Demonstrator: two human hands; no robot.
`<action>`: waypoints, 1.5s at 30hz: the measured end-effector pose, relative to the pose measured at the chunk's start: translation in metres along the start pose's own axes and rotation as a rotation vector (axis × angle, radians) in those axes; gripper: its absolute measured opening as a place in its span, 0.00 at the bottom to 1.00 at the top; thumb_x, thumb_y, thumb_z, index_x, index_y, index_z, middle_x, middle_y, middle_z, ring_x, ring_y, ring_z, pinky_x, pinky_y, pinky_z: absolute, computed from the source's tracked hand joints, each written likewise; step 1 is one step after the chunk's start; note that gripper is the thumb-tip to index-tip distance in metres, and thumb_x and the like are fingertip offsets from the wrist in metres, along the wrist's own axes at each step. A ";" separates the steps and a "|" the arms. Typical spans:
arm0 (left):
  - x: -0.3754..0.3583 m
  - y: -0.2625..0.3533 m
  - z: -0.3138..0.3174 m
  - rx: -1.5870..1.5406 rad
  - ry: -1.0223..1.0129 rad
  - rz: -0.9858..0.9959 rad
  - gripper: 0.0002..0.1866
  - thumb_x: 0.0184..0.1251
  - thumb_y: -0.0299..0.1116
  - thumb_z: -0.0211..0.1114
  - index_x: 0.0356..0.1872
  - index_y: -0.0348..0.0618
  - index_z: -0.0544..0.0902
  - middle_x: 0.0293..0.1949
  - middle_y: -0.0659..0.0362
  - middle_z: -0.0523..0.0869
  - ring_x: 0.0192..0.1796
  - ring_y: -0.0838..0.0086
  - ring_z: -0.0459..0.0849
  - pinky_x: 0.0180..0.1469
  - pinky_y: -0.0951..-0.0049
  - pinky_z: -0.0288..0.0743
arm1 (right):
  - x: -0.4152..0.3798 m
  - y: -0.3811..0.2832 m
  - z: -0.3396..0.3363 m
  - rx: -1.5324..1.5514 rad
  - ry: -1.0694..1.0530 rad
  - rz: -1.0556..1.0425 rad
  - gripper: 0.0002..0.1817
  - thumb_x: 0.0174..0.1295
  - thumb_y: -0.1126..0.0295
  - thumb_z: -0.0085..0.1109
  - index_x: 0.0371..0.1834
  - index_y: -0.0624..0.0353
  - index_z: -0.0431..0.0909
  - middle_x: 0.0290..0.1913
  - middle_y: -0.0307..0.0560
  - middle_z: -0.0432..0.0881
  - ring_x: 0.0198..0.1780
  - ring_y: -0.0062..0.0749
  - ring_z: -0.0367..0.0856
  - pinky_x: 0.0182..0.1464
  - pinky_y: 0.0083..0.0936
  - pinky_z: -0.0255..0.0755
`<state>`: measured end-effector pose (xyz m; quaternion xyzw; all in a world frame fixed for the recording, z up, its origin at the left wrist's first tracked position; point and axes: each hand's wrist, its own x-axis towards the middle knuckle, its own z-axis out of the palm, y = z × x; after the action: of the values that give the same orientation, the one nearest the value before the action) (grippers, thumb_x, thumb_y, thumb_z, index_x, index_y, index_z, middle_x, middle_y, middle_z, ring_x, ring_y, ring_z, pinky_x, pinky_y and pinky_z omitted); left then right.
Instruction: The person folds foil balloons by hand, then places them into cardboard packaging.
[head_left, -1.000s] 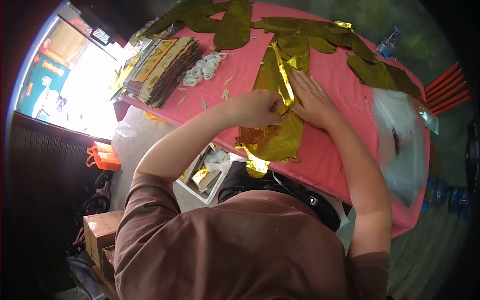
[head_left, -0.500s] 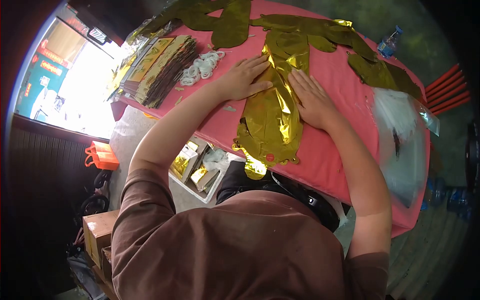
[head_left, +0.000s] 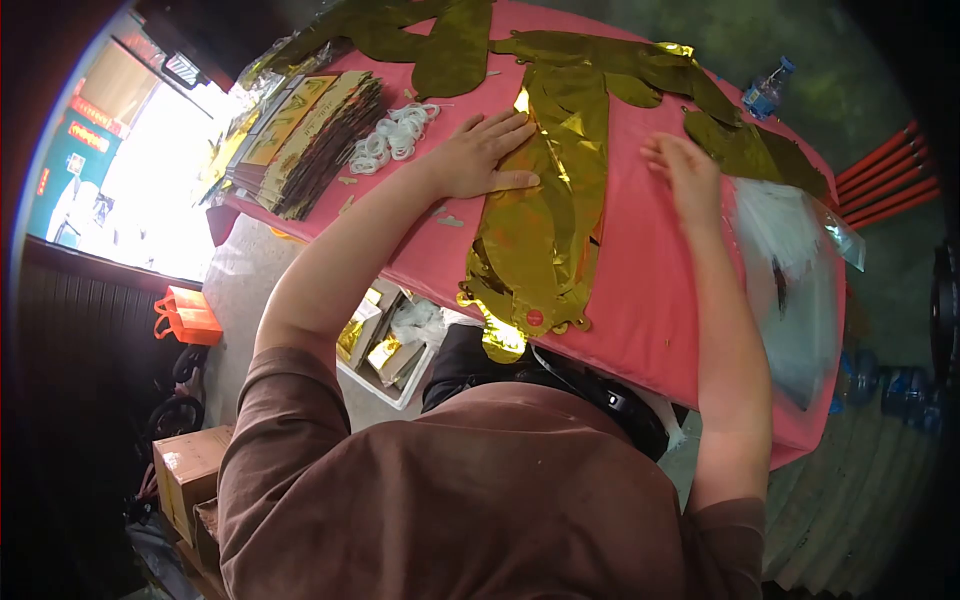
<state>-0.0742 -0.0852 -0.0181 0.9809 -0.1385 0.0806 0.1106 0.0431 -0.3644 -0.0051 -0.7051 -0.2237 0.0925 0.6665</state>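
Note:
A flat gold foil balloon point(head_left: 540, 220) lies lengthwise on the pink tablecloth point(head_left: 650, 260), its lower end hanging slightly over the near table edge. My left hand point(head_left: 485, 155) rests on the balloon's upper left side, palm down with fingers stretched out. To the right of the foil, my right hand point(head_left: 685, 175) is raised over the cloth, apart from the balloon. Its fingers are loosely bent, slightly blurred, and nothing shows in them. More flat gold foil balloons point(head_left: 450, 55) lie along the far side of the table.
Left on the table are a stack of printed packets point(head_left: 300, 140) and a bundle of white ribbon loops point(head_left: 390, 140). Clear plastic bags point(head_left: 790, 290) lie at the right. A water bottle point(head_left: 768, 90) stands at the far edge. Below is a white box point(head_left: 400, 350) with packages.
My right hand has lifted off the balloon and moved right, its fingers bending. The foil there lies flatter. My left hand stays on the balloon; the whole view has shifted slightly.

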 end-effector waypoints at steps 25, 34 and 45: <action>0.000 0.002 -0.002 0.033 -0.044 -0.016 0.43 0.61 0.66 0.49 0.71 0.49 0.55 0.71 0.50 0.55 0.73 0.59 0.50 0.73 0.56 0.40 | -0.058 -0.012 0.072 -1.055 -0.569 -0.494 0.34 0.68 0.49 0.40 0.71 0.58 0.52 0.73 0.52 0.49 0.75 0.42 0.43 0.73 0.40 0.37; -0.030 0.027 -0.018 0.041 -0.024 0.210 0.32 0.71 0.52 0.46 0.71 0.49 0.55 0.71 0.53 0.57 0.74 0.62 0.51 0.72 0.53 0.43 | -0.059 -0.010 0.075 -1.161 -0.596 -0.489 0.36 0.68 0.47 0.37 0.72 0.57 0.49 0.74 0.52 0.49 0.75 0.42 0.42 0.73 0.40 0.37; -0.100 0.060 -0.040 -0.103 -0.144 0.191 0.30 0.70 0.45 0.45 0.70 0.44 0.56 0.71 0.54 0.57 0.74 0.63 0.52 0.72 0.52 0.40 | -0.081 -0.019 0.066 -1.120 -0.653 -0.541 0.35 0.68 0.49 0.40 0.72 0.57 0.48 0.74 0.51 0.48 0.75 0.43 0.42 0.73 0.39 0.36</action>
<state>-0.1910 -0.1064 0.0130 0.9594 -0.2429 0.0127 0.1426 -0.0607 -0.3403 -0.0068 -0.7980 -0.5941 0.0013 0.1013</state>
